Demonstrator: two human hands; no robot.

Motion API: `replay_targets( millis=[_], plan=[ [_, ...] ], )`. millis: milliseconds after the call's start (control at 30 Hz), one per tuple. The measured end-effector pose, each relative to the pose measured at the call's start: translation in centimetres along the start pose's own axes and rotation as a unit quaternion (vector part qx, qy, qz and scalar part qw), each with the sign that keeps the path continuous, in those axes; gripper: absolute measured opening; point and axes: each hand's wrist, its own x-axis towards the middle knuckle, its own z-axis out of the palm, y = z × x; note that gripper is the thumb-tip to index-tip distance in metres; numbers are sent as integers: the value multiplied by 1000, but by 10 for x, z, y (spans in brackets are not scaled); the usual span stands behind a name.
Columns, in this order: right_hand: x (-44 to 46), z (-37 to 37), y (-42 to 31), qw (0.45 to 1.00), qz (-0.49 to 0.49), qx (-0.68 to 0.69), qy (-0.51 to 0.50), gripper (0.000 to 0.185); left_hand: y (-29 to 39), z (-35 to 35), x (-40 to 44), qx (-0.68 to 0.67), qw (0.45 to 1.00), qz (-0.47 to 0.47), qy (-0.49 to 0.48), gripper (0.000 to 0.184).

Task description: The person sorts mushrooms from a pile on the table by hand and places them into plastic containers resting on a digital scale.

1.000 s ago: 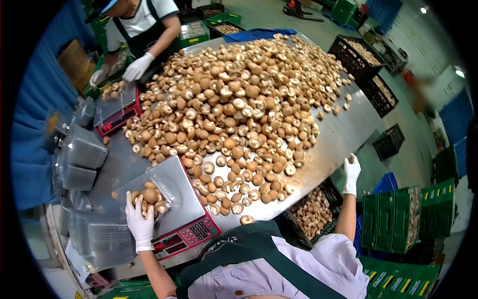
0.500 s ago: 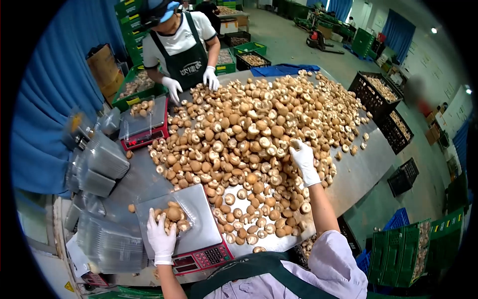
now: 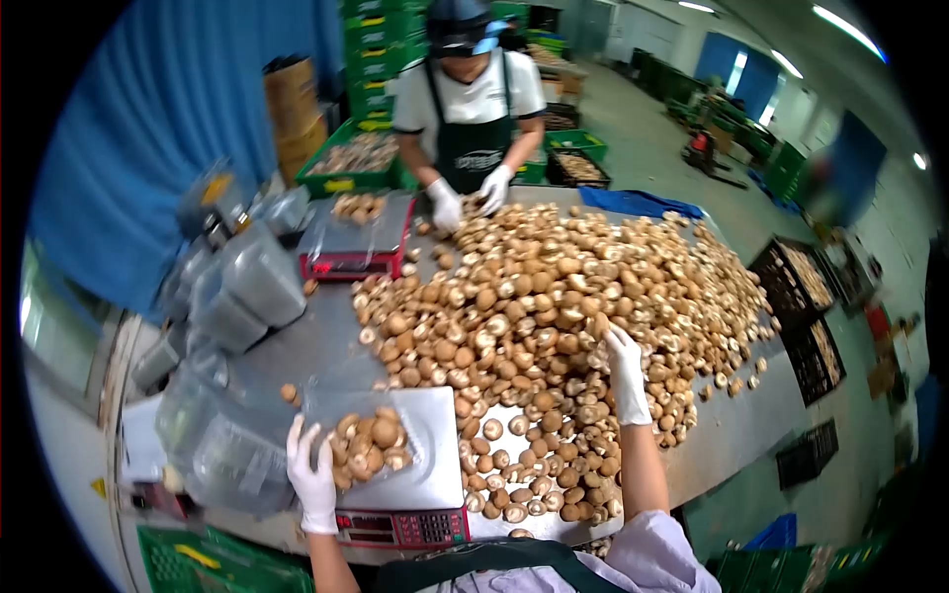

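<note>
My left hand (image 3: 312, 476), in a white glove, has its fingers spread at the left edge of a clear plastic tray of mushrooms (image 3: 368, 447). The tray sits on the steel plate of a red scale (image 3: 427, 420). My right hand (image 3: 627, 374), also gloved in white, reaches into the near right of a big mushroom pile (image 3: 534, 296). Its fingers are closed on a brown-capped mushroom (image 3: 599, 324), partly hidden by the glove. Loose mushrooms (image 3: 539, 484) lie between the scale and my right forearm.
Stacked clear plastic trays (image 3: 232, 460) stand left of my scale. Across the steel table (image 3: 717, 430) a person in a dark apron (image 3: 470, 119) handles mushrooms beside a second red scale (image 3: 356, 242). Black crates (image 3: 791, 282) stand beyond the right edge.
My view has shifted, moving the scene right and down. My left hand has moved from over the tray's mushrooms to its left edge, fingers spreading. The co-worker's hands have come closer together.
</note>
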Motion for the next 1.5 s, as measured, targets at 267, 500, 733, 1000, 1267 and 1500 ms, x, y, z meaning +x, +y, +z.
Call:
replay_targets(
  millis=[267,500,733,1000,1267,1500],
  plan=[
    [-92,135,27,867,296,293,-275,44,-42,-9,-5,-73,992,-79,72,21],
    [-162,229,0,840,-264,-279,-384,41,-49,-29,-19,-112,983,-135,54,24],
    [-158,219,15,781,-316,-385,-377,54,-58,-29,-4,-276,926,-256,-19,42],
    [-119,175,12,914,-55,-303,-264,37,-69,-12,71,-351,866,-335,-121,62],
    [-129,182,10,924,-28,-253,-286,39,-66,9,88,-416,849,-322,-62,55],
    [-136,176,32,928,-32,-196,-314,34,-54,-39,8,-91,988,8,-124,43]
  ],
)
